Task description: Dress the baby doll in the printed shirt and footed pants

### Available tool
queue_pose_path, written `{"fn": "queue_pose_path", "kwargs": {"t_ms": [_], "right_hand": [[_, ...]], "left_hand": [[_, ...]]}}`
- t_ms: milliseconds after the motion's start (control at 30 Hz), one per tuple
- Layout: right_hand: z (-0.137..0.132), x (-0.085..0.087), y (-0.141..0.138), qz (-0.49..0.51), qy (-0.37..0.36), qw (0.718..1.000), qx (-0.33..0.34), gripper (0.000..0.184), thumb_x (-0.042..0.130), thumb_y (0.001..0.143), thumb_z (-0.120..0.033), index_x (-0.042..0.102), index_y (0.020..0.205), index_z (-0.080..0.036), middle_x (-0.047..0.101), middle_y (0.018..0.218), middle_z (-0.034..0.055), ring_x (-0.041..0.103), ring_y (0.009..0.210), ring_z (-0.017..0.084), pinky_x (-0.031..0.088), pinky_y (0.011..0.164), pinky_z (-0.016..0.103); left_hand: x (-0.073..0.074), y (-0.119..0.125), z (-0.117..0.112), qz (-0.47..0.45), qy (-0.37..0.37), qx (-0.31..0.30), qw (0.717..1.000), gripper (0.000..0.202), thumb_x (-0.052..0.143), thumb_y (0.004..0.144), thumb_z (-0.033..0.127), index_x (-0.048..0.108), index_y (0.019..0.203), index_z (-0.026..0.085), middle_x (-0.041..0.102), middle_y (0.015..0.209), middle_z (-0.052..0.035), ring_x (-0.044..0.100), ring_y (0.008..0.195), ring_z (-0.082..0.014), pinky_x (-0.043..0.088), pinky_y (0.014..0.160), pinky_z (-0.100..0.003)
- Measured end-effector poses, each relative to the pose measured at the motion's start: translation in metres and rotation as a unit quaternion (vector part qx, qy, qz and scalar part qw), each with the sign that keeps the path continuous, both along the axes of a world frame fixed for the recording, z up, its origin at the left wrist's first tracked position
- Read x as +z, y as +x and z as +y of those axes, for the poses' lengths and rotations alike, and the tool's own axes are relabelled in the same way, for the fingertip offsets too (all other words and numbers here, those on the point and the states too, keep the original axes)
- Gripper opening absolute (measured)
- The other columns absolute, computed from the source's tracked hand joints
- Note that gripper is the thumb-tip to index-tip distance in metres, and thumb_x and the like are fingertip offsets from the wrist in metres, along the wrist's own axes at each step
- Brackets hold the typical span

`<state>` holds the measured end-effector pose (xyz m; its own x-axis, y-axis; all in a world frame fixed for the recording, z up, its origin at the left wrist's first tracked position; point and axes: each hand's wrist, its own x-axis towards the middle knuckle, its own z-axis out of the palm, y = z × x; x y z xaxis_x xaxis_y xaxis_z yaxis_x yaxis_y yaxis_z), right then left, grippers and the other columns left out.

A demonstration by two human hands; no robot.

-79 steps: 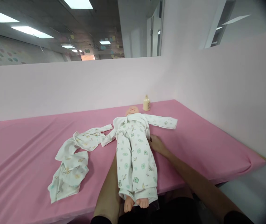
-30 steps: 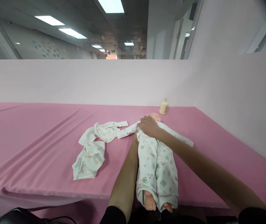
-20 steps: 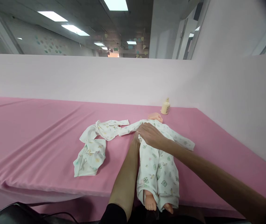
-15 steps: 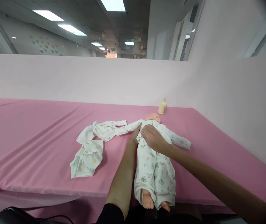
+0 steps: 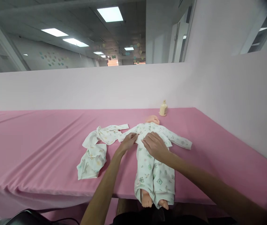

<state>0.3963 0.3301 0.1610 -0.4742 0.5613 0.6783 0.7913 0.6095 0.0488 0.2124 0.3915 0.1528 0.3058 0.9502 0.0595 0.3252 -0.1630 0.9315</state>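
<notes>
A baby doll (image 5: pixel 152 119) lies on its back on the pink table (image 5: pixel 42 140), head away from me, bare feet at the near edge. It wears a white printed top and trousers (image 5: pixel 155 168). My left hand (image 5: pixel 128 141) pinches the hem of the top at the doll's waist on the left. My right hand (image 5: pixel 154 145) rests on the doll's belly, fingers curled on the fabric of the top. Both forearms reach in from below.
A second white printed garment (image 5: pixel 95 150) lies crumpled on the table left of the doll. A small cream bottle (image 5: pixel 163 108) stands by the pale back wall behind the doll's head. A side wall closes the right.
My left arm has come out from under the doll and its hand now grips the top's hem. My right hand slid from the chest down to the belly.
</notes>
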Motion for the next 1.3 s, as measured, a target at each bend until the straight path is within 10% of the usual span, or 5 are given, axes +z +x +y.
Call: {"fn": "queue_pose_path", "kwargs": {"t_ms": [167,367,533,1167,1300], "right_hand": [[-0.033,-0.007,-0.003,-0.018,-0.076,0.995,0.063,0.029,0.033,0.099,-0.015,0.054,0.079,-0.019,0.056,0.080,0.0043,0.048,0.077,0.018,0.039,0.076,0.034],[-0.026,-0.020,-0.013,0.018,-0.115,0.991,0.062,0.022,0.037,0.098,-0.014,0.057,0.091,-0.019,0.062,0.092,0.0057,0.055,0.090,0.019,0.044,0.086,0.036],[-0.010,-0.025,-0.022,-0.013,-0.104,0.994,0.020,0.022,0.040,0.093,-0.008,0.059,0.095,-0.016,0.062,0.102,0.0091,0.055,0.100,0.021,0.043,0.092,0.036],[0.054,-0.002,-0.033,-0.156,-0.138,0.976,-0.061,0.029,0.039,0.097,-0.021,0.068,0.096,-0.017,0.070,0.097,0.0105,0.060,0.094,0.025,0.039,0.084,0.038],[0.052,-0.002,-0.038,-0.166,-0.131,0.975,-0.065,0.025,0.047,0.090,-0.014,0.066,0.105,-0.015,0.067,0.105,0.0116,0.058,0.101,0.026,0.039,0.088,0.039]], "left_hand": [[0.009,-0.018,-0.028,0.139,0.135,-0.084,0.977,0.046,0.057,0.088,0.035,0.053,0.133,0.028,0.051,0.136,-0.0065,0.052,0.120,-0.0223,0.047,0.093,-0.031],[-0.008,0.013,-0.011,0.296,0.307,0.103,0.899,0.024,0.037,0.096,0.026,0.060,0.101,0.021,0.063,0.101,-0.0065,0.059,0.096,-0.0202,0.043,0.076,-0.029],[-0.015,0.018,0.005,0.296,0.260,0.192,0.899,0.023,0.035,0.094,0.019,0.048,0.112,0.019,0.065,0.090,-0.0058,0.062,0.084,-0.0216,0.037,0.067,-0.030],[-0.014,0.000,0.006,0.414,0.330,0.156,0.834,0.023,0.038,0.087,0.007,0.049,0.105,0.016,0.057,0.108,-0.0110,0.056,0.093,-0.0232,0.037,0.066,-0.031],[-0.019,-0.005,0.016,0.383,0.220,0.139,0.886,0.007,0.044,0.088,0.017,0.050,0.090,0.018,0.061,0.092,-0.0069,0.056,0.085,-0.0202,0.035,0.064,-0.028]]}}
